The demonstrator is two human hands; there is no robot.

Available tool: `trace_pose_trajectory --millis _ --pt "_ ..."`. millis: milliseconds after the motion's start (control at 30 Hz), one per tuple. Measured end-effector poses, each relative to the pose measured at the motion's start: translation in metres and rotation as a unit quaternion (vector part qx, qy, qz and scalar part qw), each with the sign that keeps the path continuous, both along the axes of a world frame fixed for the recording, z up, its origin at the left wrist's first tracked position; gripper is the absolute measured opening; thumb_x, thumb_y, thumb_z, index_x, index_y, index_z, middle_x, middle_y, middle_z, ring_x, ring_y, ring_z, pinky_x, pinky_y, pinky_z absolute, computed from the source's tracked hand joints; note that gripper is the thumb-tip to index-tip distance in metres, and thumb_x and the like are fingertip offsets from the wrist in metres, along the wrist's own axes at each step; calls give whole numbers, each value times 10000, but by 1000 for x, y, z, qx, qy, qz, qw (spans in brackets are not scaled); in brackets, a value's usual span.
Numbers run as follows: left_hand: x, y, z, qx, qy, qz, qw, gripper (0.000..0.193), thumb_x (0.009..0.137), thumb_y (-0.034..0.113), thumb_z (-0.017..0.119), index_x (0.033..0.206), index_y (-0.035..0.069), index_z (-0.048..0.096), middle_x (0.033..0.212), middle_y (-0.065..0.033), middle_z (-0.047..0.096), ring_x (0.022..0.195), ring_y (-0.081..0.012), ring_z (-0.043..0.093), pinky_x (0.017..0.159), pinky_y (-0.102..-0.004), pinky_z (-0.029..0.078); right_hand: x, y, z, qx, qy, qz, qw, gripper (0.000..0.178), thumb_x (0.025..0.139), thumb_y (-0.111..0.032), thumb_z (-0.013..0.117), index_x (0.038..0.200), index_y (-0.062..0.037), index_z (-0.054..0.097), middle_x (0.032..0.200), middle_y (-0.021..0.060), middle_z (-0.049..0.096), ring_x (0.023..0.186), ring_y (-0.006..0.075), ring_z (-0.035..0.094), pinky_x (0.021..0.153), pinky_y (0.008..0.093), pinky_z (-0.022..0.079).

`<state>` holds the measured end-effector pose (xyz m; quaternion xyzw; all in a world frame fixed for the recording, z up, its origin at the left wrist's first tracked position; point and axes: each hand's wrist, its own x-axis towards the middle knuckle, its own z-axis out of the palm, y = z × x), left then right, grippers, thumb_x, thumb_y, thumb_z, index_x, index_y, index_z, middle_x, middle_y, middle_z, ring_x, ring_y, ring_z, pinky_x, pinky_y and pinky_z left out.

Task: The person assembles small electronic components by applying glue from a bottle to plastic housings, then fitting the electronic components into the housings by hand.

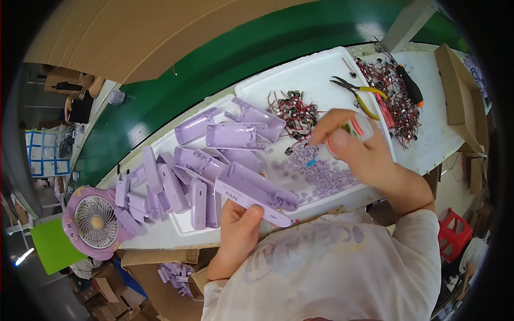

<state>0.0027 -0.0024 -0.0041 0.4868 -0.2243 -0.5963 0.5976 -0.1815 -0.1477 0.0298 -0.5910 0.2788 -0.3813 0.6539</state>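
Note:
My left hand (240,227) is closed round a light purple plastic fan casing (256,193), its hollow side tilted up. In my right hand (367,152) is a small white bottle (357,128) with a blue nozzle tip (311,162) pointing down to the left. Below that tip lies a heap of tiny purple plastic parts (334,181) in a white foam tray (316,72). Just beyond the heap sits a tangle of small components with red and black wires (299,109). Several more purple casings (233,135) lie loosely to the left of my hands.
Yellow-handled pliers (361,92) rest across the tray's right side, beside more wired components (399,115) and a black-and-orange screwdriver (410,85). A purple fan (96,220) stands at the left end. Cardboard boxes (461,96) flank the bench, and a red stool (454,232) is at the right.

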Motion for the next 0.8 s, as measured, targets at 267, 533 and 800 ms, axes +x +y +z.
trace_pose_trajectory --millis 267,533,800 --pt "-4 1 2 6 -44 11 999 675 745 355 702 1212 -48 429 984 -100 585 794 -185 588 654 -306 482 2 17 4 -138 7 109 984 154 696 -50 702 828 -2 637 683 87 634 557 149 607 499 237 446" --pt "-9 -3 8 0 -53 33 998 668 727 360 717 1190 -44 456 978 -94 596 774 -177 597 637 -284 479 9 19 -3 -134 21 130 982 153 718 -61 715 822 6 626 677 88 631 560 148 612 496 244 450" --pt "-8 -4 9 -5 -45 6 999 656 728 363 712 1172 -51 463 938 -98 603 718 -177 594 609 -287 478 10 19 -4 -160 28 128 978 174 721 -46 718 846 0 606 679 94 630 568 149 617 500 244 456"
